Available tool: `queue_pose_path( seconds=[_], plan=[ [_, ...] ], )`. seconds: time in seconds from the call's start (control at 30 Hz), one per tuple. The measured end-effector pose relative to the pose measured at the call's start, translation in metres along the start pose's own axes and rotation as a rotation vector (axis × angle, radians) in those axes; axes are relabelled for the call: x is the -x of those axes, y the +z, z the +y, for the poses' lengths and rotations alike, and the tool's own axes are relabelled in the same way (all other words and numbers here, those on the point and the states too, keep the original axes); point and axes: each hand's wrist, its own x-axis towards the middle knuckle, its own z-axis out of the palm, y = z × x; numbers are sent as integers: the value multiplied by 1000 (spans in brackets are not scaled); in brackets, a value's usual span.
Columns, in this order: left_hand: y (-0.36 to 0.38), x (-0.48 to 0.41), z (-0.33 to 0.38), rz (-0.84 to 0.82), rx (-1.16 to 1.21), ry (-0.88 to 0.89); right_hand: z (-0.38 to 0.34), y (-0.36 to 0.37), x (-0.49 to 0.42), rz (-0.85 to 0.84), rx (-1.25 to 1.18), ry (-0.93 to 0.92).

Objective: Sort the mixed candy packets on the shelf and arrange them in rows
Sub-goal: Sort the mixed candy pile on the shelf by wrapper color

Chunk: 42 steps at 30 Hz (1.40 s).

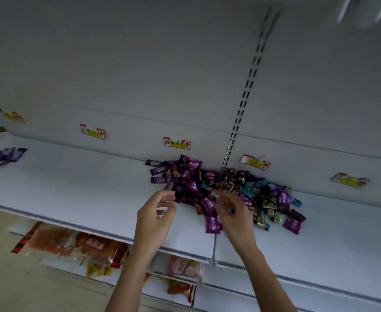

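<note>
A mixed heap of candy packets (pixel 227 190) lies on the white shelf (pixel 83 188), against the back wall. It holds magenta packets, dark purple bars, blue ones and gold-black ones. Three purple bars (pixel 158 172) lie in a short column at the heap's left edge. My left hand (pixel 156 218) hovers at the heap's near left side, fingers curled and apart, nothing visibly in it. My right hand (pixel 232 212) is over the heap's front, fingertips pinched on a small blurred packet (pixel 216 195).
Price tags (pixel 177 143) hang along the back wall. A slotted upright (pixel 241 113) rises behind the heap. A purple bag (pixel 3 157) lies at the shelf's far left. Lower shelves hold orange and red snack bags (pixel 72 244).
</note>
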Motion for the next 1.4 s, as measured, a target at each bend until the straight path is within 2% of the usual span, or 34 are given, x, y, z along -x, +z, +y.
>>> queue_pose_path(
  seconds=[0.17, 0.23, 0.3, 0.43, 0.5, 0.57, 0.67, 0.77, 1.03, 1.17, 1.3, 1.4],
  plan=[
    [41, -16, -12, -220, 5, 28, 31, -39, 2, 231, 42, 98],
    [63, -19, -18, -302, -6, 43, 51, -51, -3, 272, 76, 141],
    [87, -18, -27, -402, -48, 80, 70, -57, -10, 231, 134, 198],
    [135, -3, -49, -635, -241, 224, 92, -51, -17, 2, 325, 230],
    [152, 0, -59, -631, -393, 338, 100, -44, -19, -129, 414, 171],
    [163, -2, -66, -585, -542, 431, 109, -41, -23, -179, 522, 92],
    [168, -11, -63, -515, -756, 439, 117, -42, -22, -125, 603, 40],
    [171, -15, -60, -533, -887, 382, 126, -46, -17, 3, 575, -3],
    [180, -16, -56, -489, -955, 340, 132, -50, -19, 174, 575, 136],
    [186, -13, -56, -485, -1024, 290, 129, -45, -21, 98, 629, 134],
    [190, -16, -49, -474, -984, 222, 126, -48, -23, 62, 575, 140],
    [192, -17, -45, -479, -939, 264, 124, -52, -26, 33, 523, 197]
  ],
)
